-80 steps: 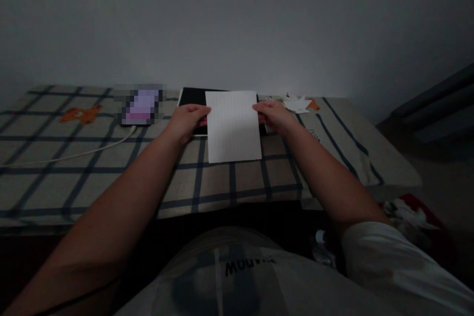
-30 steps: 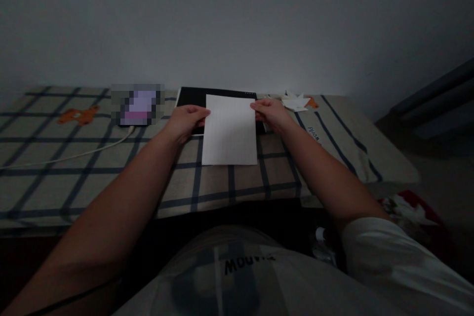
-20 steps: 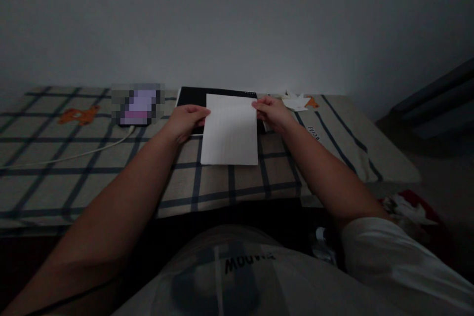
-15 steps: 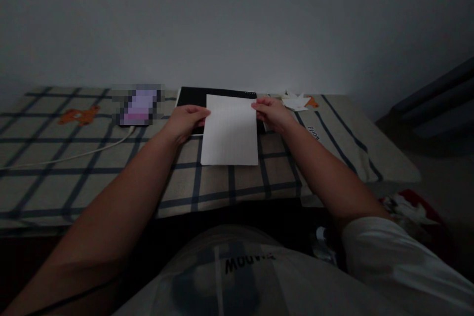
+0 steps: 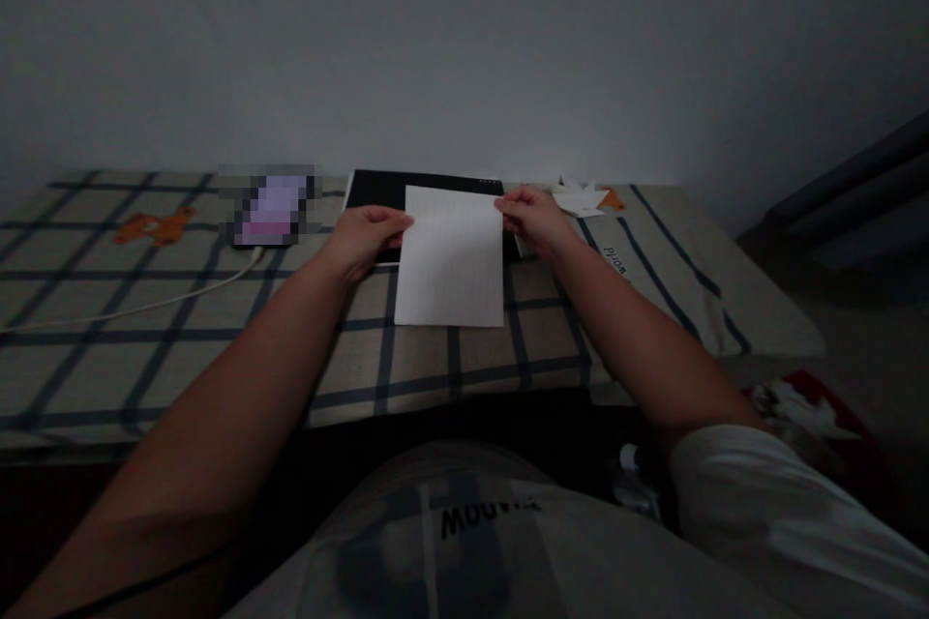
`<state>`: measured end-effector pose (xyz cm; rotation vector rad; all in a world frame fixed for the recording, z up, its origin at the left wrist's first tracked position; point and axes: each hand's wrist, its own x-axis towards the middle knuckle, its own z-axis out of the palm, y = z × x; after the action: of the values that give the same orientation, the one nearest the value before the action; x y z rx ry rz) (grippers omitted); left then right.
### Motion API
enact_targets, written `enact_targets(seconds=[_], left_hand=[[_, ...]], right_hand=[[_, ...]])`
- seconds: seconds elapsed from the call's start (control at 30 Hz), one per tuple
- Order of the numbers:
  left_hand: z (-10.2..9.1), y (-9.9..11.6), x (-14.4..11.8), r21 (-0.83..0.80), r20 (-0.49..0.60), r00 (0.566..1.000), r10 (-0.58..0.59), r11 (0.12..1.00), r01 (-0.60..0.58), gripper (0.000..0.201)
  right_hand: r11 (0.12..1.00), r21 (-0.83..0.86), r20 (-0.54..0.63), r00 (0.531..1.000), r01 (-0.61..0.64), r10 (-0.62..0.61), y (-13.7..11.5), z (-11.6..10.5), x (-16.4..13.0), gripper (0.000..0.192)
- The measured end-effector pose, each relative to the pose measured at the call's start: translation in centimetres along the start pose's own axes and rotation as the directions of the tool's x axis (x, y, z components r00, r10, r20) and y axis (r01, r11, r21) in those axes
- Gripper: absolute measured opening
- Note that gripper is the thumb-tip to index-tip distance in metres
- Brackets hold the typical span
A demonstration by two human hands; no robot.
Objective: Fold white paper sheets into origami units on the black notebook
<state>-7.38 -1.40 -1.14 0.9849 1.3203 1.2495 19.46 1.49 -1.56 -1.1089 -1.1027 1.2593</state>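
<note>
Between my two hands is a white sheet of paper (image 5: 451, 261) with faint lines, held upright-edged toward me. My left hand (image 5: 369, 237) pinches its left edge near the top. At the upper right corner my right hand (image 5: 533, 218) grips the sheet between thumb and fingers. Behind and partly under the sheet lies a flat black item (image 5: 377, 189), like a notebook or folder, much of it covered. Folded white paper pieces (image 5: 579, 198) with pointed tips rest just beyond my right hand.
A checked cloth (image 5: 435, 358) covers the table against the wall. To the left lies a phone (image 5: 274, 210), partly pixelated, with a white cable (image 5: 181, 295). Low on the right, a red container (image 5: 860, 445) holds white folded paper; a clear bottle (image 5: 633, 479) stands below the table edge.
Hardly anything differs. The paper's lower edge has dipped very slightly, and both hands keep the same grip.
</note>
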Motion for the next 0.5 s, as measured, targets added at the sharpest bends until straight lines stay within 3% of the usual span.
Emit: enact_targets(seconds=[0.4, 0.5], left_hand=[[0.27, 0.12, -0.23, 0.033, -0.009, 1.000, 0.029, 0.999, -0.029, 0.021], [0.31, 0.22, -0.27, 0.024, -0.015, 0.999, 0.033, 0.999, -0.033, 0.023]], right_hand=[[1.000, 0.009, -0.010, 1.000, -0.014, 0.014, -0.50, 0.46, -0.18, 0.040], [0.998, -0.069, 0.058, 0.998, -0.003, 0.007, -0.51, 0.39, -0.17, 0.039]])
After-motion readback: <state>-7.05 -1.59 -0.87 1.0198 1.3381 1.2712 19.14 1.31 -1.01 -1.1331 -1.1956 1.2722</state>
